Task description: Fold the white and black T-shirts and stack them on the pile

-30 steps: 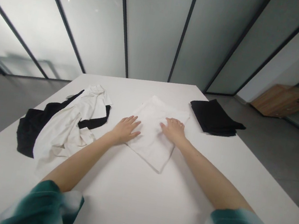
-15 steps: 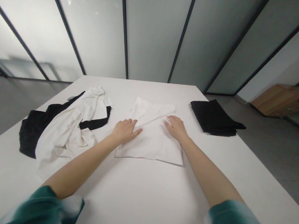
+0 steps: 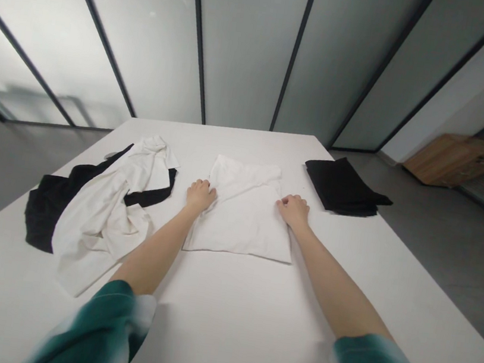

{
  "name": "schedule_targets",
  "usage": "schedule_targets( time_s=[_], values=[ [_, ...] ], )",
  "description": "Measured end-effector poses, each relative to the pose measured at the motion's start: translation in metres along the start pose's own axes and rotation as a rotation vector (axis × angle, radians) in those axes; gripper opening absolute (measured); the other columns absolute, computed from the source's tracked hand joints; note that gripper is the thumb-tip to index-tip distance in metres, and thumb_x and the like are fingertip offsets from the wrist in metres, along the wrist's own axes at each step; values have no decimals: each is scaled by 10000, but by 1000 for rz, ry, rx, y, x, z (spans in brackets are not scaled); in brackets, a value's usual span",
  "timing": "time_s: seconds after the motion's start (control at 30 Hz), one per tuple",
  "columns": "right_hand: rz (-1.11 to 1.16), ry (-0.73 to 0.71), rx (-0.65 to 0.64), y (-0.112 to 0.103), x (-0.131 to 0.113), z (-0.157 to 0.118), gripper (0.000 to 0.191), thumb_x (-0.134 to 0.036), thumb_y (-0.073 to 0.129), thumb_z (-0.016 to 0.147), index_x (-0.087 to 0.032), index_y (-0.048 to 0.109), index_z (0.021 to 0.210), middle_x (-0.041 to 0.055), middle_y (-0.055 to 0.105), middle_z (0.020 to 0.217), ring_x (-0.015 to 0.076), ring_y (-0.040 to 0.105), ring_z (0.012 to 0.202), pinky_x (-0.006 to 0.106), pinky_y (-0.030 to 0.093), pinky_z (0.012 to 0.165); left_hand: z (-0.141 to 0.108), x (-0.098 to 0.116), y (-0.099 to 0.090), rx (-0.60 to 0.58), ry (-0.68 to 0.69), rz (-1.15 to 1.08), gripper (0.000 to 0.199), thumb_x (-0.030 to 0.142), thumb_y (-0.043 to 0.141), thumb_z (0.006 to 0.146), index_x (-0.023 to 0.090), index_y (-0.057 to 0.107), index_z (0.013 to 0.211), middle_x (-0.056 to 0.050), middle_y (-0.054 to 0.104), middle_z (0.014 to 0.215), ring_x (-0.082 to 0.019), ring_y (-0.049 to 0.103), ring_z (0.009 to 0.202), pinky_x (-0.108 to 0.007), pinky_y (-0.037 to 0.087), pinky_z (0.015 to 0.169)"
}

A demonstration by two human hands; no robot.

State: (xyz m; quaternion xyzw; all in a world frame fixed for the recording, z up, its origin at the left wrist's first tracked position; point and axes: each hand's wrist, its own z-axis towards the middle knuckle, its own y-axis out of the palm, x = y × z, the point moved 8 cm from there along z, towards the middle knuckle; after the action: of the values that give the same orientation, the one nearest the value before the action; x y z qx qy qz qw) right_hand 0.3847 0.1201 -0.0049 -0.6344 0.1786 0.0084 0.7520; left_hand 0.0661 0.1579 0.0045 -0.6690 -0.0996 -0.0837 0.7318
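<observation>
Two bare hands rest on the side edges of a folded white garment (image 3: 240, 220) lying flat near the middle of a white table (image 3: 222, 323). The left hand (image 3: 199, 195) and the right hand (image 3: 294, 210) each curl their fingers close together against the fabric; whether they pinch it or only press on it cannot be told. The thin cloth looks light, soft and limp, likely to crease and slide easily on the smooth tabletop. Its straight lower corners appear the surest places to take hold, more so than the rumpled upper edge. Teal sleeves (image 3: 100, 324) cover both forearms near the lower edge of the view. To the left, a crumpled white garment (image 3: 100, 228) lies over a black garment (image 3: 46, 214), and a folded black garment (image 3: 340, 186) sits to the right. Frosted glass panels (image 3: 243, 43) in dark frames line the room, above a grey floor (image 3: 459, 266) and a low wooden cabinet (image 3: 456, 160).
</observation>
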Motion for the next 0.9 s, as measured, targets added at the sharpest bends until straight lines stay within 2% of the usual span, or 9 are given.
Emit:
schedule_targets(
  time_s=[0.1,0.23,0.37,0.47,0.57,0.63,0.73,0.9],
  values=[
    [141,-22,32,1,2,3,278,-339,454,897,-187,676,968,142,701,1051,301,618,1027,441,454,903,4,-7,2,-3,-3,-150,306,369,436,932,181,602,1107,-158,690,1110,-300,633,1084,-396,461,887],
    [470,-29,94,-2,9,3,181,-369,497,839,-217,593,864,67,701,801,233,628,780,354,480,761,9,-21,4,14,-44,-418,228,346,522,898,203,559,1073,-81,701,906,-251,664,909,-352,470,788],
    [778,-19,92,-2,14,4,178,-392,559,742,-239,523,826,-12,609,619,191,543,592,307,435,609,10,-29,10,-6,-95,-842,390,318,625,813,214,482,1160,24,636,725,-171,617,649,-283,461,633],
    [999,36,75,-1,19,5,266,-434,592,697,-242,527,869,-37,581,603,175,522,568,283,408,559,10,-28,8,-44,-63,-1164,518,338,652,767,222,451,1229,29,650,757,-146,612,614,-264,467,604],
    [1165,86,79,-5,23,9,338,-476,613,663,-248,544,903,-29,589,655,173,548,610,278,423,565,11,-25,1,-81,-32,-1300,489,390,689,702,218,548,1137,22,644,738,-155,620,636,-263,464,596],
    [1233,88,87,-12,23,15,348,-484,622,644,-251,543,890,-21,578,674,172,558,630,282,434,571,15,-22,-9,-83,-4,-1349,424,403,708,664,209,610,1027,15,634,719,-161,620,663,-268,464,609],
    [1297,73,110,-31,21,34,323,-454,639,624,-245,538,849,-11,567,692,173,569,664,286,450,586,31,-13,-32,-56,78,-1404,362,380,718,643,194,657,947,-2,646,741,-168,624,716,-288,489,668],
    [1213,-5,103,-83,0,96,289,-479,606,709,-234,559,853,22,602,763,190,603,753,308,497,655,85,7,-93,8,148,-1300,339,397,680,703,147,686,931,-54,674,836,-183,633,784,-303,510,715]
  ],
)
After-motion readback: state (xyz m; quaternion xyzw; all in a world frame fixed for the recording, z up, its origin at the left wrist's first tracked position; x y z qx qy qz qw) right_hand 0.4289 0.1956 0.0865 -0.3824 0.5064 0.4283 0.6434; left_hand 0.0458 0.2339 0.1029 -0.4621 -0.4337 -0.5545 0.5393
